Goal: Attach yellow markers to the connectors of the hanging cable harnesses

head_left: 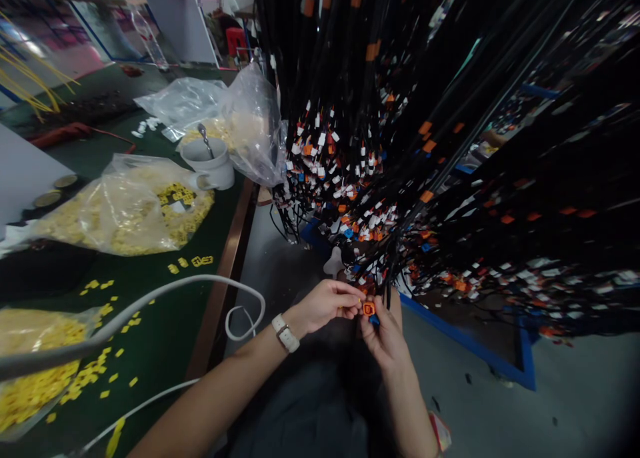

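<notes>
My left hand (327, 305), with a white watch (285, 333) on its wrist, pinches a tiny yellow piece against a small orange connector (369, 309). My right hand (383, 335) grips that orange connector from below, its fingers closed round it. The connector hangs at the end of a black cable from a dense bundle of black wire harnesses (400, 145). Many white, orange and blue connectors (350, 178) dangle from the same bundle just above my hands.
A green table (165, 325) at left carries clear bags of yellow plastic parts (125, 211), loose yellow pieces (107, 305), a white cup with a spoon (210, 161) and a grey cable (150, 301). A blue frame (465, 341) runs along the grey floor. A person sits at the far back.
</notes>
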`<state>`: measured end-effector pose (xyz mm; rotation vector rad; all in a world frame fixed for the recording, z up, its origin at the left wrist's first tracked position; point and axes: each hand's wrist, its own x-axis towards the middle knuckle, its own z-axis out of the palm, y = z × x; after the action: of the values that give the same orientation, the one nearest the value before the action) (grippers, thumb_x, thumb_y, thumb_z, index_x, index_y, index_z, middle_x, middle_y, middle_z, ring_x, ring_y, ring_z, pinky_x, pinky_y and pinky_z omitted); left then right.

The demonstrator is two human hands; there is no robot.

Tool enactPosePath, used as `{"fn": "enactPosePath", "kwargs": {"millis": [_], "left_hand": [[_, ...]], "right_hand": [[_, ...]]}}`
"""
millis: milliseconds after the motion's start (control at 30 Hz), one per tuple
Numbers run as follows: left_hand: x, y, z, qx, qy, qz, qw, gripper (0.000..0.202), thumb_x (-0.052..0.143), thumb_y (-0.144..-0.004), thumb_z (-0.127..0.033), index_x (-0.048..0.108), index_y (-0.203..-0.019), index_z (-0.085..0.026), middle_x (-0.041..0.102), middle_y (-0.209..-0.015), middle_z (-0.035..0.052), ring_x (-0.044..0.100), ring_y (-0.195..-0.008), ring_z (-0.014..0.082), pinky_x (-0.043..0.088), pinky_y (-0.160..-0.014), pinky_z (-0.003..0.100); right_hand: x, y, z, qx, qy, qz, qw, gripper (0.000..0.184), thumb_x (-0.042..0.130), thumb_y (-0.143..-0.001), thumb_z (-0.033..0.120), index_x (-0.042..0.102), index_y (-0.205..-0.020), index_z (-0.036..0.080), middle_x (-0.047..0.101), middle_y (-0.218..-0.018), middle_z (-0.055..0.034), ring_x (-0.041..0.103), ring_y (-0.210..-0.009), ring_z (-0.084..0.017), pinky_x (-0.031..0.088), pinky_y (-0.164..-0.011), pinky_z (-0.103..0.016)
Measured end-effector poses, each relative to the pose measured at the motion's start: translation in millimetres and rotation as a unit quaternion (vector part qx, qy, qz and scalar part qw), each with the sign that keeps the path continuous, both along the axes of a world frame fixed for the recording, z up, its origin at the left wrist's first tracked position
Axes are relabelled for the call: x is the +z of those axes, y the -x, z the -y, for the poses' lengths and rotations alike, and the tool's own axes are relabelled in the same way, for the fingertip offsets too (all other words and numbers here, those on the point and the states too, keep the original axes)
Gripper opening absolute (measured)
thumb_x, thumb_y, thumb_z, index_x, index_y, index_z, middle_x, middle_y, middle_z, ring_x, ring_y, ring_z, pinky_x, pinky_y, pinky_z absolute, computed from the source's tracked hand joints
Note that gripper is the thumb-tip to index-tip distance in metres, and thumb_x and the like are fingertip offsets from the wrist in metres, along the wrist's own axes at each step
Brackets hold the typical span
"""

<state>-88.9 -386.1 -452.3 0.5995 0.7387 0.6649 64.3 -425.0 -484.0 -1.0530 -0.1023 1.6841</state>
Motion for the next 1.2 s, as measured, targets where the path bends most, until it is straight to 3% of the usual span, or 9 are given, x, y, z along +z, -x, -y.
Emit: {"fn": "enactPosePath", "kwargs": {"millis": [133, 267, 600, 800, 1033, 1200], "left_hand": [[2.1, -1.0, 0.3, 0.013, 0.023, -0.016, 1.0, 0.035, 0.081, -0.06, -0.027, 0.068, -0.084, -0.006, 0.065, -0.069, 0.0069, 0.06, -0.059, 0.0099, 0.049, -0.067, 0.026], [2.1, -1.3, -0.3, 0.032, 0.021, -0.025, 0.999, 0.035, 0.083, -0.056, -0.028, 0.066, -0.079, -0.006, 0.064, -0.07, 0.0053, 0.059, -0.06, 0.0092, 0.048, -0.067, 0.026], [2.4, -9.0, 4.5, 0.051, -0.03, -0.066, 0.996, 0.03, 0.079, -0.058, -0.032, 0.065, -0.072, -0.01, 0.058, -0.074, 0.003, 0.047, -0.06, 0.0053, 0.033, -0.054, 0.018], [7.4, -9.7, 5.0, 0.055, -0.044, -0.097, 0.993, 0.027, 0.076, -0.06, -0.032, 0.063, -0.07, -0.011, 0.052, -0.063, -0.0016, 0.037, -0.049, 0.0033, 0.025, -0.047, 0.019], [5.9, -11.4, 4.9, 0.072, -0.13, -0.14, 0.979, 0.015, 0.07, -0.064, -0.022, 0.066, -0.071, -0.01, 0.063, -0.07, 0.0039, 0.051, -0.062, 0.0098, 0.039, -0.062, 0.022], [1.5, -11.5, 4.2, 0.055, -0.185, -0.185, 0.964, 0.014, 0.068, -0.067, -0.022, 0.067, -0.073, -0.009, 0.062, -0.065, 0.0038, 0.048, -0.056, 0.0093, 0.036, -0.057, 0.021]], "right_hand": [[-2.4, -0.8, 1.1, -0.028, 0.002, -0.001, 1.0, 0.021, 0.08, -0.063, 0.024, 0.067, -0.079, 0.019, 0.07, -0.076, -0.0009, 0.066, -0.063, -0.011, 0.057, -0.055, -0.015], [-6.0, 0.3, 2.7, -0.057, -0.011, 0.005, 0.998, 0.023, 0.081, -0.061, 0.018, 0.068, -0.08, 0.02, 0.07, -0.081, -0.0005, 0.067, -0.073, -0.013, 0.059, -0.066, -0.019], [-3.4, 7.1, 0.7, -0.103, -0.031, 0.009, 0.994, 0.03, 0.083, -0.055, 0.014, 0.068, -0.08, 0.022, 0.069, -0.08, 0.004, 0.066, -0.078, -0.011, 0.056, -0.077, -0.021], [-3.1, 8.6, 1.2, -0.099, -0.04, 0.008, 0.994, 0.031, 0.082, -0.056, 0.013, 0.068, -0.082, 0.024, 0.069, -0.079, 0.0051, 0.066, -0.077, -0.01, 0.056, -0.077, -0.022], [2.0, 10.6, 1.4, -0.106, -0.055, 0.015, 0.993, 0.036, 0.082, -0.056, 0.012, 0.067, -0.086, 0.026, 0.069, -0.079, 0.0059, 0.067, -0.075, -0.01, 0.058, -0.074, -0.021], [4.2, 11.1, 2.0, -0.11, -0.08, 0.016, 0.991, 0.041, 0.081, -0.057, 0.01, 0.067, -0.091, 0.028, 0.069, -0.08, 0.006, 0.067, -0.075, -0.01, 0.058, -0.073, -0.022]]}}
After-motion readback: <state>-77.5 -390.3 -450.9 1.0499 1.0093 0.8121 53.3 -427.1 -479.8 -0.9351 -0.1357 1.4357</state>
